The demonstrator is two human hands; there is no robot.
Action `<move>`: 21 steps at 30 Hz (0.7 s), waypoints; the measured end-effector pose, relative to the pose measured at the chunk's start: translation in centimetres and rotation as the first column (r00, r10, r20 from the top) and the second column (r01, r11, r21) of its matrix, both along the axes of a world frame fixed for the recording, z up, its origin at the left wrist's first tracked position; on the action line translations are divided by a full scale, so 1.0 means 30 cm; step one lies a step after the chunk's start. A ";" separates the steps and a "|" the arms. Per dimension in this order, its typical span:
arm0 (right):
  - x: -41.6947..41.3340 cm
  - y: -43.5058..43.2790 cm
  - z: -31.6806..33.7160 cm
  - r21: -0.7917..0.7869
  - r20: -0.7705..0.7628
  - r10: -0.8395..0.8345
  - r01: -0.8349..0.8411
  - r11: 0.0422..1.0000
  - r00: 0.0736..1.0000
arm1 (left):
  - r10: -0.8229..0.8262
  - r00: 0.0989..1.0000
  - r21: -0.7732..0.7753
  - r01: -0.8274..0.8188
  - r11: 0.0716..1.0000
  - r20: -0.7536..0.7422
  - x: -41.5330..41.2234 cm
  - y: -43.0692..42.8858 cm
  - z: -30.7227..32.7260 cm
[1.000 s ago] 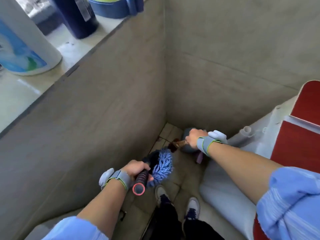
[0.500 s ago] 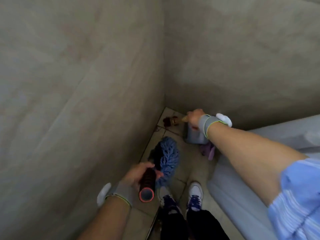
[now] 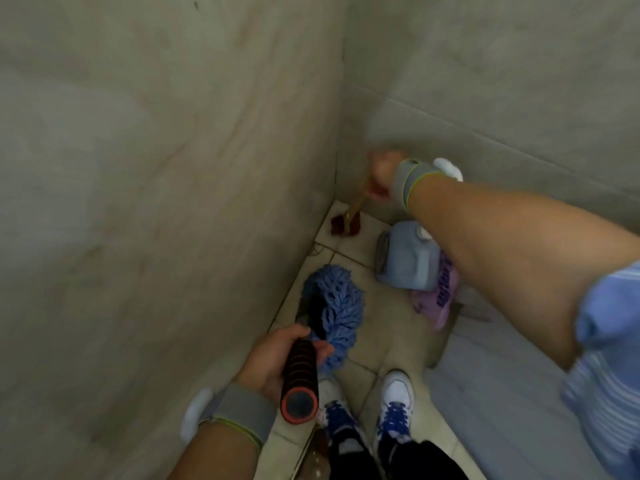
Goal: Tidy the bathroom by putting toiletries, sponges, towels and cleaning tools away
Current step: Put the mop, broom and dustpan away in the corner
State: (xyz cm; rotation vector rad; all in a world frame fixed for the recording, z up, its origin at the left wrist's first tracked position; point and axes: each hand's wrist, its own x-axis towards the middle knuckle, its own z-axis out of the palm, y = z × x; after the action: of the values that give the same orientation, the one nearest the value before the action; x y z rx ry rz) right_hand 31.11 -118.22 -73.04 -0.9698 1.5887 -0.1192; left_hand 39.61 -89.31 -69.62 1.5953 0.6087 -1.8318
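My left hand [image 3: 277,358] grips the black ribbed handle [image 3: 300,379] of a mop whose blue shaggy head [image 3: 337,306] rests on the floor tiles beside the left wall. My right hand [image 3: 381,171] is raised near the wall corner and grips the top of a thin wooden stick [image 3: 358,200]. The stick's dark red head [image 3: 344,225] sits on the floor in the corner. The right hand is blurred.
A grey-blue jug [image 3: 408,261] stands on the floor under my right forearm, with a purple bottle [image 3: 441,292] lying beside it. A white fixture [image 3: 502,393] fills the right side. Grey tiled walls [image 3: 173,202] close in left and ahead. My shoes [image 3: 394,400] stand below.
My right hand has lifted up along the corner with the wooden stick. The camera tilted down, so the shelf left the view. My left hand keeps its hold on the mop.
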 end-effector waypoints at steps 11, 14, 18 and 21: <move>0.045 -0.065 0.069 -0.022 0.172 0.047 -0.044 0.999 0.984 | 0.163 0.986 0.034 -0.161 0.986 -0.042 0.042 -0.053 -0.039; -0.044 -0.061 0.063 -0.021 0.116 0.098 -0.096 0.995 0.988 | 0.192 0.975 0.011 -0.192 0.981 -0.109 0.034 -0.104 -0.032; -0.203 -0.037 0.068 0.006 0.021 0.050 -0.050 0.999 0.999 | 0.169 0.981 -0.055 -0.175 0.983 -0.098 0.004 -0.180 0.010; -0.316 -0.020 0.067 0.032 -0.024 -0.030 0.030 0.999 0.999 | 0.170 0.981 -0.035 -0.174 0.984 -0.094 -0.019 -0.268 0.018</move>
State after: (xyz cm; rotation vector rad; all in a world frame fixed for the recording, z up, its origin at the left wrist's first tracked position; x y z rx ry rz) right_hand 21.65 -118.83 -71.04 -0.9257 1.6225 -0.1028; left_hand 39.05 -97.35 -69.09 1.3922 0.7200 -1.7834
